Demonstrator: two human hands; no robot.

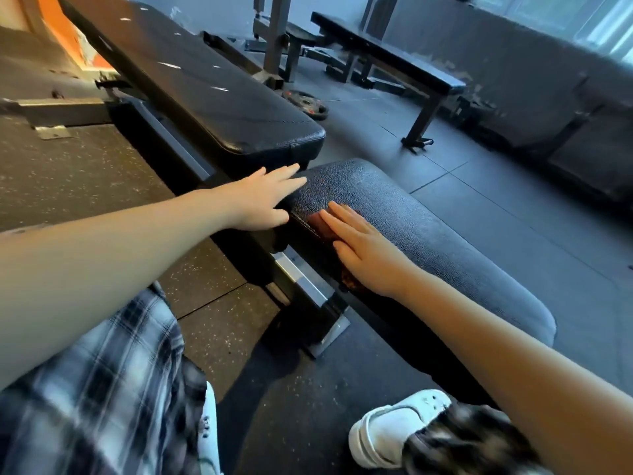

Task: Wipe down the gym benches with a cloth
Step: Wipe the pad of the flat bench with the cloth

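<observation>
you are pressing your right hand (363, 250) flat on a reddish-brown cloth (317, 222), fingers straight and held close together, pinching nothing. the cloth is lying on the near edge of the seat pad (428, 231), toward the end facing the raised back pad (212, 84). most of it is hiding under your palm, showing only beside the fingertips and by the heel of the hand.

your left hand (263, 198) is reaching to the corner of the same pad, fingers straight and slightly spread, holding nothing. whether it is bearing on the pad or only brushing it cannot be told.

relation governing the next stroke: the seat pad's long axis is running from the gap at the back pad, ahead of your fingertips, back toward your right elbow. the cloth is sitting at the near side, so the bare surface is lying across from your fingers, away from you. the right hand is the nearer one and is already on the cloth. in my judgement it is the hand to sweep with.

a second bench (387, 60) is standing well apart and a weight plate (305, 102) is lying on the floor beyond the back pad. no container is showing.
</observation>
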